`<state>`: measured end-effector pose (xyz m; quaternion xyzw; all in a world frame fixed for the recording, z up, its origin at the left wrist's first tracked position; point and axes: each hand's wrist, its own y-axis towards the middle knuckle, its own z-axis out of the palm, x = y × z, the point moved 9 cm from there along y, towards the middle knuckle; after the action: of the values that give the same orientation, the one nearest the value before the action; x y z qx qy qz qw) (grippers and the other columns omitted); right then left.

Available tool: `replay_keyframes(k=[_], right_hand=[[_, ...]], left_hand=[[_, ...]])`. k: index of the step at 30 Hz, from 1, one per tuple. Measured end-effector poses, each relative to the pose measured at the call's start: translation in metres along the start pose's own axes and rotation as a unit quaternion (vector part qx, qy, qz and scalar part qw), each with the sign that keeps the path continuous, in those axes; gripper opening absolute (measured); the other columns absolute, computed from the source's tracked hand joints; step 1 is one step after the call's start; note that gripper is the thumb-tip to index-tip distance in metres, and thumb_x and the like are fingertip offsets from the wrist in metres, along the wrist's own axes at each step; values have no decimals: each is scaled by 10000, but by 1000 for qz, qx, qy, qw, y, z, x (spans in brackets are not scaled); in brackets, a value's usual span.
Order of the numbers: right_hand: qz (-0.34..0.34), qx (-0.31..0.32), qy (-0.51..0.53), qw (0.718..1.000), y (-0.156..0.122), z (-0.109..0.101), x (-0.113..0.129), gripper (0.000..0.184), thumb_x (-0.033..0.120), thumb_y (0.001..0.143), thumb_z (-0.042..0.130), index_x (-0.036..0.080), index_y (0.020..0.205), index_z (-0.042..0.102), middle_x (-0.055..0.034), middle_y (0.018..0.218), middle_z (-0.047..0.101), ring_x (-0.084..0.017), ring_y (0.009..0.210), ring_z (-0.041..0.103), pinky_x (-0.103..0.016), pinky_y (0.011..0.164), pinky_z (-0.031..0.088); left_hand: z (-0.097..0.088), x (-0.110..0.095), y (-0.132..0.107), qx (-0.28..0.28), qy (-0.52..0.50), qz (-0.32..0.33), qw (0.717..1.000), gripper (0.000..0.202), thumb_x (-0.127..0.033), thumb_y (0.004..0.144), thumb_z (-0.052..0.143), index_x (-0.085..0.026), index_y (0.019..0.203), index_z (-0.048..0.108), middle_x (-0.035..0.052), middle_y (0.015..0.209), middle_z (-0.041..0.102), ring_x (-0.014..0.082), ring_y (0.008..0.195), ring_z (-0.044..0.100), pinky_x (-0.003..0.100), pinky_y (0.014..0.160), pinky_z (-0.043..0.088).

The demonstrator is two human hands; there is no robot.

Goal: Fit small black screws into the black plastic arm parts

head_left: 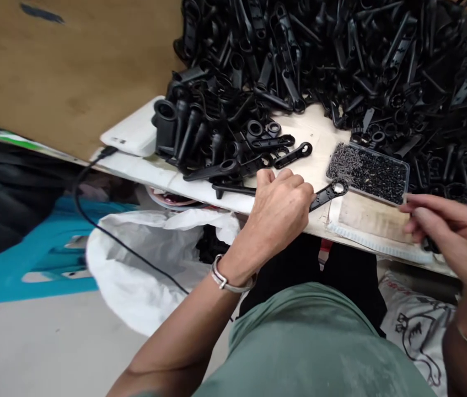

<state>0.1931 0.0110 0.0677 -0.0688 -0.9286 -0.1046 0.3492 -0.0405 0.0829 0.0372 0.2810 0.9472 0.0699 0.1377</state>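
My left hand (285, 201) is closed round a black plastic arm-shaped part (329, 194) near the table's front edge. The part's flat end, with a ring-like hole and small recesses, sticks out to the right of my fist. My right hand (452, 223) is at the right, its thumb and forefinger pinched together beside the near corner of a clear shallow tray (376, 194). Small dark screw-like pieces (369, 170) fill that tray. Beneath the right hand a dark object (429, 244) shows in part; whether the fingers grip it I cannot tell.
A large heap of black plastic parts (341, 60) covers the back and right of the table, with a smaller pile (208, 127) at the left. A white power bank (132, 129) with a black cable sits at the left edge. Below hangs a white bag (134, 264).
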Motion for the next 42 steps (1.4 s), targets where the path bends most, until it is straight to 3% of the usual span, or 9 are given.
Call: replay_keyframes(k=[3,7,12,15,19,21,24,34,42], right_hand=[[10,70,32,997,-4,38,5,294,362,908,609,180,1097,742,-27,733,722,-115,562,610,-272,577,533],[34,108,28,993,-9,57,-13,331,403,920,582,182,1114,733,-31,748,730,-116,545,599,-284,573,518],[51,97,9,994,-6,57,-20,342,421,910,588,193,1117,738,-35,731,726,-145,580,632,-313,624,533],[25,75,-46,996,7,51,-13,300,376,903,589,210,1098,747,-22,689,709,-172,607,654,-344,678,540],[-47,53,-191,979,31,51,3,241,280,902,566,219,1034,758,-73,931,753,-244,825,695,-400,797,521],[-54,57,-258,963,43,56,6,257,262,913,538,213,1044,754,-100,1056,737,-287,938,680,-422,821,503],[-37,80,-316,945,56,65,7,273,267,925,521,220,1065,751,-108,1082,721,-303,954,667,-422,797,487],[-19,137,-305,942,82,93,18,204,242,891,569,235,989,747,-88,994,741,-293,952,662,-369,744,454],[-33,157,-288,944,87,101,9,160,231,898,527,220,847,679,-87,907,720,-276,905,635,-349,712,410]], left_hand=[[11,-17,-2,27,-3,44,999,281,-117,921,465,-148,699,633,96,758,669,258,842,564,411,735,280],[24,-27,-2,49,-6,74,996,276,-96,918,459,-132,720,647,96,772,676,264,852,584,419,748,285],[33,-29,1,75,-26,78,994,289,-101,924,469,-134,708,658,98,767,680,254,851,587,413,756,281],[31,-25,3,79,-40,75,993,302,-159,958,474,-145,721,661,98,789,691,245,839,585,410,761,281],[23,-13,12,67,-42,54,995,266,-247,974,501,-151,794,672,111,840,701,267,885,583,419,785,292],[18,-9,20,49,-40,42,997,243,-223,956,517,-157,777,666,106,820,689,273,896,575,432,814,301],[16,-6,38,30,-41,38,998,255,-134,919,495,-168,714,643,82,766,650,261,895,563,449,869,307],[33,-22,92,5,-75,63,995,284,37,820,463,-165,673,599,10,627,487,210,841,548,480,1003,323],[49,-32,100,63,-30,89,994,323,63,793,416,-160,625,579,27,613,494,216,814,539,498,997,328]])
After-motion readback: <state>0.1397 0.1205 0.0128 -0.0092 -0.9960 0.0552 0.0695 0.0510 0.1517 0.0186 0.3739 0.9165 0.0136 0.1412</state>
